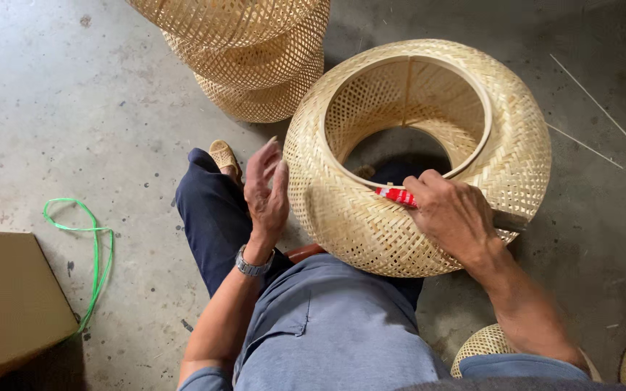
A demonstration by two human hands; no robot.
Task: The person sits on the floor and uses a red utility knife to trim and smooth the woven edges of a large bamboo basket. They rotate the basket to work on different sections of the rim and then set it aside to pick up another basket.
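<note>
The left hand [266,190] is open and released, palm turned toward the left flank of the woven bamboo shade [418,156], just beside it; actual contact cannot be confirmed. The shade rests tilted against the person's lap and knee, with its round opening facing up toward the camera. Judged by its thin open weave, the shade is light and springy; the walls would probably dent under a hard squeeze. The smooth inner hoop [484,108] looks like the stiffest part and the best place to take hold; elsewhere, flat palms on opposite flanks are advisable. The right hand [452,214] is clenched on a red-handled tool [398,195], held against the near rim of the opening.

Not determinable: the tool's working end, covered by the fingers; a dark part projecting past the right side of the hand may belong to it. The shade's underside and its support point are hidden. The stacked shades [251,54] at top are cut off by the frame edge.
</note>
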